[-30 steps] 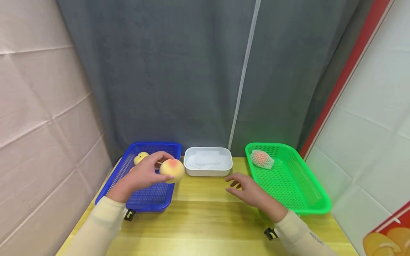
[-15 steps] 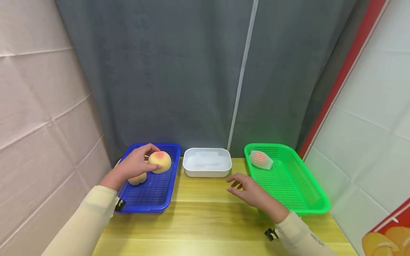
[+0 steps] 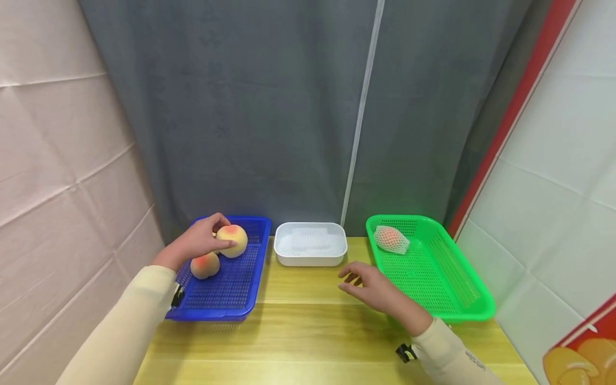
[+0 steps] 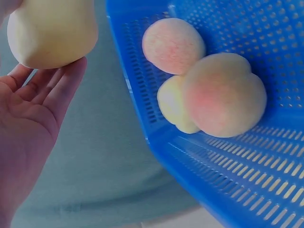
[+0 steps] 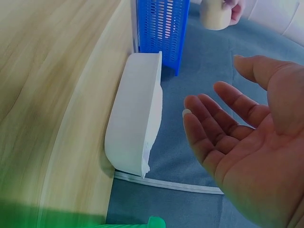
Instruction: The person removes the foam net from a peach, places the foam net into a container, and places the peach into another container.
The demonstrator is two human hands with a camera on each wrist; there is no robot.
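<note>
My left hand (image 3: pixel 201 239) grips a pale yellow peach (image 3: pixel 233 241) with a red blush, thumb on the near side and fingers around the far side. It is above the blue basket (image 3: pixel 257 289). In the left wrist view that held peach (image 4: pixel 52 33) is apart from the basket's rim. Inside the basket lie a large blushed peach (image 4: pixel 225 97), a pinkish fruit (image 4: pixel 173 46) and a yellow fruit (image 4: pixel 172 102) partly behind the large one. My right hand (image 3: pixel 370 286) hovers over the table left of the green basket (image 3: pixel 481 299), fingers loosely bent and holding nothing.
Between the two baskets stands a white tray (image 3: pixel 312 261) with thin white material inside. A peach in a white foam net (image 3: pixel 392 239) lies at the back left of the green basket. A grey curtain (image 3: pixel 240 107) hangs behind the wooden table (image 3: pixel 308 342).
My left hand has moved left with the peach, from beside the white tray to over the blue basket. The right hand stays where it was.
</note>
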